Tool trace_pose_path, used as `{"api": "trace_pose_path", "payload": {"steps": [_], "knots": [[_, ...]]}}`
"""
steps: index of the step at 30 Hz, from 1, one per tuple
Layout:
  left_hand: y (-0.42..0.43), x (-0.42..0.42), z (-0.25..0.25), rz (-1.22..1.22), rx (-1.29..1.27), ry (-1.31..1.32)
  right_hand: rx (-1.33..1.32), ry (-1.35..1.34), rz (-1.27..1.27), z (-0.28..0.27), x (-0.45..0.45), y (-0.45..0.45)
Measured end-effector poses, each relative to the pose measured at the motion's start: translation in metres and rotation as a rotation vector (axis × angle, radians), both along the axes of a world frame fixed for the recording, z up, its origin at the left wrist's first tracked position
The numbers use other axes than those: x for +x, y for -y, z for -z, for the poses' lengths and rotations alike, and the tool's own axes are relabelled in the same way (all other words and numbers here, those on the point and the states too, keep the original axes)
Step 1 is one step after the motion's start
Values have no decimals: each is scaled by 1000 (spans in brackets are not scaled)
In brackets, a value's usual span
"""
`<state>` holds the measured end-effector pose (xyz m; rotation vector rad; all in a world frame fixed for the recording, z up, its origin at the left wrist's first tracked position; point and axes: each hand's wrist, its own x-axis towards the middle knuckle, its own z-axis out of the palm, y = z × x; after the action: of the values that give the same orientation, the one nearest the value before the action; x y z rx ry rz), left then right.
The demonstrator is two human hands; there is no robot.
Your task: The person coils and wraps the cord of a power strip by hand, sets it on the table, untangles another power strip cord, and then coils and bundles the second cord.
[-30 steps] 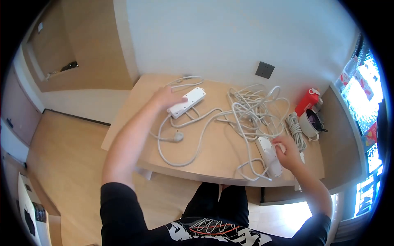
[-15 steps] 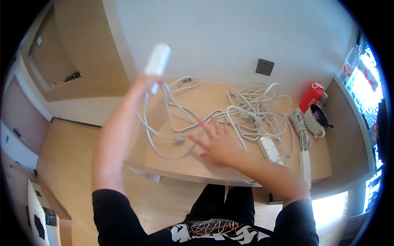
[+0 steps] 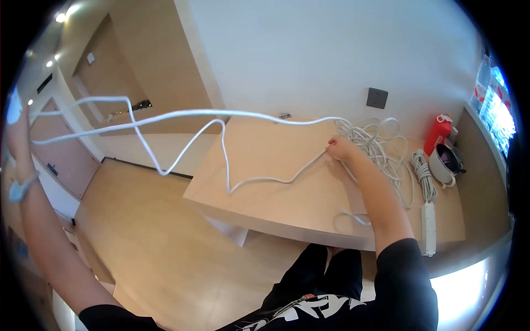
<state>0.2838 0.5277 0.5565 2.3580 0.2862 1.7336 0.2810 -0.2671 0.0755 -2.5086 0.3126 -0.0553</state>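
Note:
At the far left edge my left hand (image 3: 17, 132) is closed around a white power strip (image 3: 14, 107), partly cut off by the view's dark rim. White cable (image 3: 193, 112) stretches from that hand across to the table, one run nearly straight, another hanging in bends. My right hand (image 3: 341, 149) pinches a strand of this cable beside a tangled heap of white cord (image 3: 372, 138) on the wooden table (image 3: 265, 204). My right forearm covers part of the tabletop and cord.
To the right lie a bundled cord (image 3: 423, 174) and another white power strip (image 3: 428, 229). Behind them stand a red bottle (image 3: 438, 134) and a white pot (image 3: 441, 168) against the side panel. A dark wall socket (image 3: 377, 98) is above the table.
My left hand has swung far left with the power strip, drawing cable out from the heap. My right hand, spread before, has moved to the heap and closed on a strand. The view has shifted left.

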Motion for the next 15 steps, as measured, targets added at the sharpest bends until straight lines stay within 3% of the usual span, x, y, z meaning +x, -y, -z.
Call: {"api": "trace_pose_path", "payload": {"steps": [1,3,4,6,8,10,11,12,14,15], "knots": [[-13,-10,15,35,-25,-21,-55,-53,-1,-14,-2,-9],[-25,-19,50,115,-75,-72,178,50,-61,0,19,-16],[-21,-12,79,326,-183,-130,293,96,-84,13,23,-15],[42,-14,149,693,-387,-192,984,58,1,-82,-47,-71],[129,-25,214,937,-574,-277,1739,149,-328,-92,-48,-65],[195,-36,259,1101,-752,-458,1681,258,-311,-95,-32,-19],[211,-6,311,1130,-740,-434,1657,282,-316,-88,-23,-20],[230,-11,324,1170,-784,-454,1391,334,232,-131,-54,-45],[240,0,348,1194,-826,-541,519,255,295,-174,-85,6],[243,-2,351,1292,-924,-579,398,410,259,-181,-95,69]]}}
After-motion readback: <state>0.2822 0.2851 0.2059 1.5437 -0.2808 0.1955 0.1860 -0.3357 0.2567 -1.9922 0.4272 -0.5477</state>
